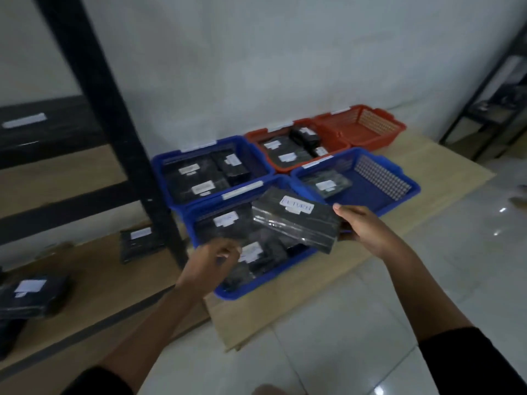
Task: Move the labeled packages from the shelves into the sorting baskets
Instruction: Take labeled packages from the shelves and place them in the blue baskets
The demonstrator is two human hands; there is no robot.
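The black package (296,223) hangs tilted in the air, its right edge pinched by the right hand (362,228), thumb on top and fingers curled beneath. From that grip it stretches leftward, above the nearest blue basket (256,283). It is a flat rectangular slab wrapped in glossy plastic film that catches streaks of light, with a white paper label on top bearing hand-drawn block letters, blurred but seemingly reading "RETURN".

Left of and below the grip, the left hand (212,259) reaches into that basket, fingers curled at the edge of another labeled package (225,225); whether it truly grips it is hard to tell through the blur.

Beyond the grip sit more perforated plastic baskets on a pale wooden board (285,306): a blue basket with one package (379,179), a left blue basket (211,169) full of dark packages, and two orange baskets (342,135). Far left of the grip, a black metal shelf frame (114,115) stands with wooden shelves carrying shelf packages (31,295).
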